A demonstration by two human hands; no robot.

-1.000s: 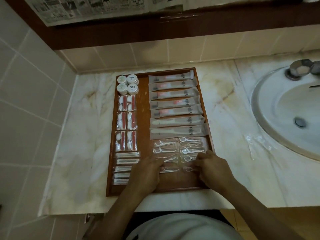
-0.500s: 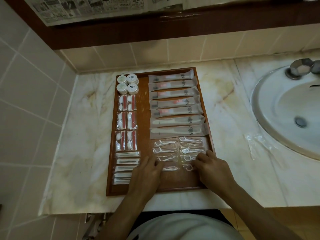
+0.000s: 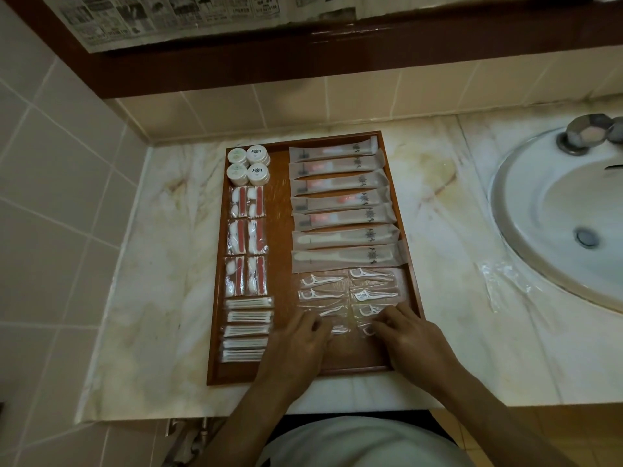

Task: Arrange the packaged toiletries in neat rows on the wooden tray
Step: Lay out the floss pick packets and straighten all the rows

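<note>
Clear plastic sachets of white floss picks point(image 3: 347, 299), just beyond the fingertips on the brown wooden tray point(image 3: 215, 332), now lie squarer than a second ago, the left hand point(image 3: 296, 352) and right hand point(image 3: 409, 342) having crept forward, fingers loosely curled pressing the nearest sachets, rows nearly complete.

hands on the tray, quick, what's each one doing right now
Left hand: fingers lie on the floss pick packets, not gripping; open.
Right hand: fingertips rest on the right column of packets; whether it pinches one cannot be told.
</note>
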